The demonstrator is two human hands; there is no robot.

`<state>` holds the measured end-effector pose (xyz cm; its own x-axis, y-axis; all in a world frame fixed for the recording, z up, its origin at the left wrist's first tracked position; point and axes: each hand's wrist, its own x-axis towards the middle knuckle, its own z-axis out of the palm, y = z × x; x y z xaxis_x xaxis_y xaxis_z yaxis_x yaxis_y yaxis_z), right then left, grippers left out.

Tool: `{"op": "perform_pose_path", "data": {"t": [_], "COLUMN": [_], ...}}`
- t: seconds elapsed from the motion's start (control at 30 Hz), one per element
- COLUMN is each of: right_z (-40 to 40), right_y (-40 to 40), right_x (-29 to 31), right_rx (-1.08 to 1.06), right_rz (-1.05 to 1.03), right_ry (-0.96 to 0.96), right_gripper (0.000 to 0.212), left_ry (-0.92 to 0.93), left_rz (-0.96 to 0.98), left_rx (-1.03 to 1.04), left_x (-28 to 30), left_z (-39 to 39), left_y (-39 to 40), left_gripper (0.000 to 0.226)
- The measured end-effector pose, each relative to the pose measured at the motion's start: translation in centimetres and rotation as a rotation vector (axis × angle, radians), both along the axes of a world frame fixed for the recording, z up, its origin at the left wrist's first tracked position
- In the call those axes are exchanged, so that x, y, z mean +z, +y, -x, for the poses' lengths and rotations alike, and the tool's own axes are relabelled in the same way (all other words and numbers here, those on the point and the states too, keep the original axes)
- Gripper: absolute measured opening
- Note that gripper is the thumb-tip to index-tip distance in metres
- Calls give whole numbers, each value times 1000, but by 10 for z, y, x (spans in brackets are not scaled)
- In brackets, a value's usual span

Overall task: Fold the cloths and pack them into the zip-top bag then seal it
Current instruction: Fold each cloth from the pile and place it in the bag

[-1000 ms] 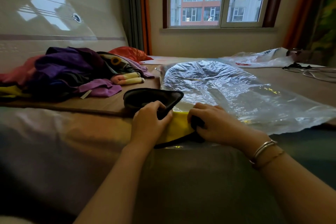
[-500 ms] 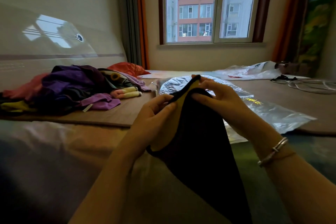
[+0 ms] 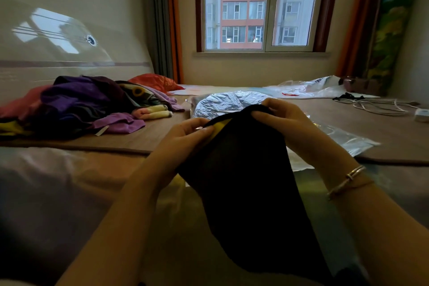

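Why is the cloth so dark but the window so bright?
Head view: daylight from the window behind backlights the scene, so the black cloth that both hands hold up shows no detail; the bag glints with glare, a window reflection shines on the left wall, and the wide lens bends the edges.

Both forearms reach forward, raised. The left hand [image 3: 185, 137] has its grip pinched closed between thumb and fingers; the right hand [image 3: 286, 123], wrist braceleted, curls its fingers in a matching pinch.
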<state>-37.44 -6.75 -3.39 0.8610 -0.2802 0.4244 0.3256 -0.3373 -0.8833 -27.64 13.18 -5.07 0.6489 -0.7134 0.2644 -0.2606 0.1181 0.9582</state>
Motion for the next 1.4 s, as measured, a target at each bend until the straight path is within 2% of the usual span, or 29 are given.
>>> {"op": "perform_pose_path", "data": {"t": [0.1,0.2,0.33,0.4,0.53,0.63,0.77,0.83,1.0,1.1,1.2,1.3,1.33,1.4], "right_z": [0,-1,-1,0,4,8,13,13,21,22,19,13,11,10], "right_y": [3,4,-2,-4,-10,-19,-30,-32,-33,-28,-22,-23,-27,-31], "right_x": [-5,-6,-3,-3,-3,-3,-6,-8,-7,-5,-1,-1,-2,-2], "right_rx": [13,-62,-186,-237,-268,-280,-208,-159,-90,-55,-142,-247,-260,-251], "right_rz": [69,92,8,-33,-61,-95,-86,-82,-182,-286,-227,-192,-228,-352], "right_ry": [75,19,-61,-77,-94,-103,-47,6,59,-56,-117,-95,-95,-99], "right_gripper": [9,10,15,20,9,9,22,27,11,11,7,7,13,19], "left_ry": [-18,-52,-135,-241,-401,-520,-369,-336,-208,-24,143,278,287,304], "left_rz": [-34,-16,40,-22,-261,-249,56,125,301,397,281,-37,-136,-261], "left_rx": [6,6,-45,-44,-9,152,252,282,251,204,128,-1,-44,-128], "left_x": [2,2,1,-1,-14,-20,-11,-10,-8,-9,-17,-26,-29,-35], "left_z": [0,1,4,9,5,-10,-12,-10,-12,-13,-15,-15,-15,-13], "left_y": [-1,-1,2,1,-3,-2,-1,-3,-7,-8,-16,-24,-27,-32], "left_gripper": [19,22,22,18,16,8,11,15,35,47,54,81,80,66]}}
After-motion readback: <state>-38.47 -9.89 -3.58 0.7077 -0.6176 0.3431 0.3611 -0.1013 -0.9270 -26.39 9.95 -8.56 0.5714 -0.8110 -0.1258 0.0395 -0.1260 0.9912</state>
